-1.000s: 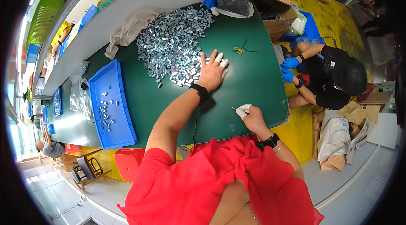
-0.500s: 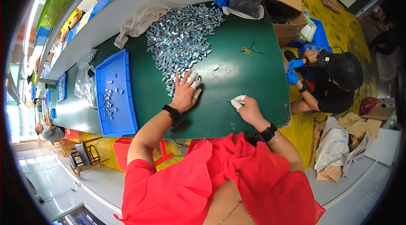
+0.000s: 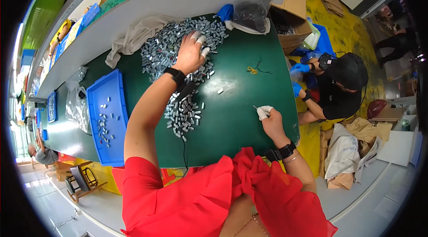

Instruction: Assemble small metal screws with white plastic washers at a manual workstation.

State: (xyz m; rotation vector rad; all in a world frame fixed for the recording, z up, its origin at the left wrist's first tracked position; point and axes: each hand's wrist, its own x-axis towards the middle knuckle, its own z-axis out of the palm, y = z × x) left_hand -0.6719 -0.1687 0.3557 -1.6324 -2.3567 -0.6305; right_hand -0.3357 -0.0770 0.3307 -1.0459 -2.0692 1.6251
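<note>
- Worktable [image 3: 240, 116]: dark green top, long, curving with the lens; pale grey raised ledge [image 3: 178, 0] along its far edge.
- Heap of small grey metal parts [image 3: 174, 45]: spread over the far middle of the green top, with a thinner trail [image 3: 183, 114] running back toward the near edge.
- Left hand [image 3: 191, 53]: palm down on the heap, fingers spread apart and flat on the parts, white fingertip covers on several; black band at the wrist; nothing clamped.
- Right hand [image 3: 269, 119]: resting on bare green surface near the right edge, well apart from the heap; white-covered fingertips pinched together on a small thin piece [image 3: 256, 108], too small to identify.
- Blue tray [image 3: 100, 143]: left of the trail, on the table, holding a few scattered metal parts.
- Beige cloth [image 3: 133, 36]: crumpled at the far left side of the heap, lying over the ledge.
- Clear plastic bags [image 3: 76, 103]: beside the tray's left side.
- Yellow wire loop [image 3: 253, 70]: alone on the green top, right of the heap.
- Cardboard box [image 3: 296, 9]: at the table's far right corner, beside a dark plastic bag [image 3: 250, 14].
- Second person [image 3: 343, 85]: crouched on the yellow floor [image 3: 352, 27] right of the table, dark clothes, blue gloves.
- Pale floor [image 3: 89, 206]: lower left, with a small stool [image 3: 78, 183].
</note>
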